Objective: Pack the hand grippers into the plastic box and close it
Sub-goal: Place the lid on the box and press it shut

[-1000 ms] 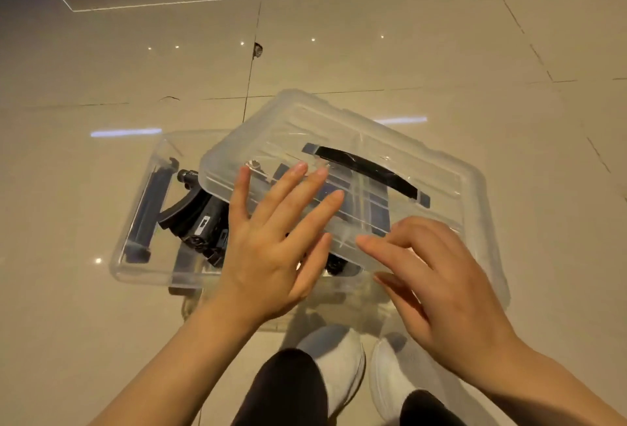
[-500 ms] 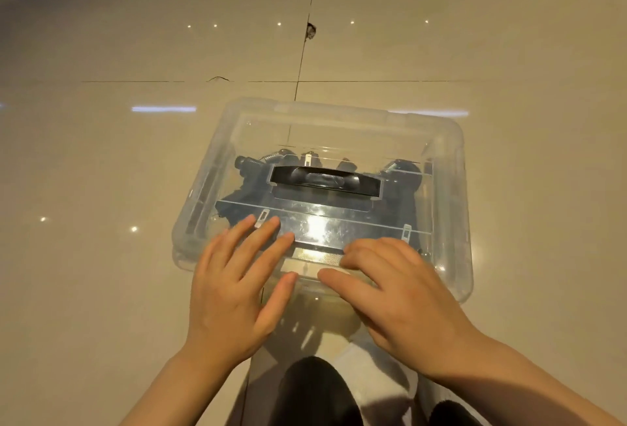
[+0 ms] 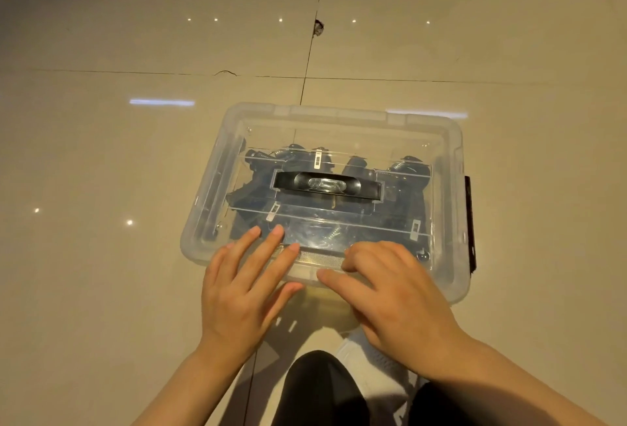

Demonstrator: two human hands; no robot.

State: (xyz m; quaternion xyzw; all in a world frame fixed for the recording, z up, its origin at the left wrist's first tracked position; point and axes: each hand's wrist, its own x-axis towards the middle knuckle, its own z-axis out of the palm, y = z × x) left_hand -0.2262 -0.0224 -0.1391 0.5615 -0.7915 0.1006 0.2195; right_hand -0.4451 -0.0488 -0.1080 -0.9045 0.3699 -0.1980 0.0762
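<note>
Now, working from 9 o'clock across: your left hand [image 3: 244,290] lies flat with its fingers straight and spread, pressing on the near edge of the lid [image 3: 325,140], holding nothing; the plastic box [image 3: 203,239] sits on the floor [image 3: 101,188] at the centre of the view, with the lid laid square over it; through the clear plastic you can see the hand grippers [image 3: 400,177] as a dark tangle inside, toward 12 o'clock of your fingertips, so the packing looks done and the closing is what remains; a black handle [image 3: 327,184] is recessed in the middle of the lid; your right hand [image 3: 390,290] rests on the near edge at about 4 o'clock of the handle, fingers somewhat bent and pressing down, thumb stretched along the rim, gripping nothing. I judge the box thin-walled, springy and slick, light itself but weighted by its load; press on the rim and corners, where it is stiffest, and not on the flexing centre panel. A black latch [image 3: 470,222] stands along the side at 3 o'clock, apparently not yet snapped over; whether a matching one sits at 9 o'clock I cannot tell. Your white shoe [image 3: 366,354] and dark trouser legs crowd the near side at 6 o'clock; a chipped tile joint [image 3: 318,27] lies well beyond at 12 o'clock.
</note>
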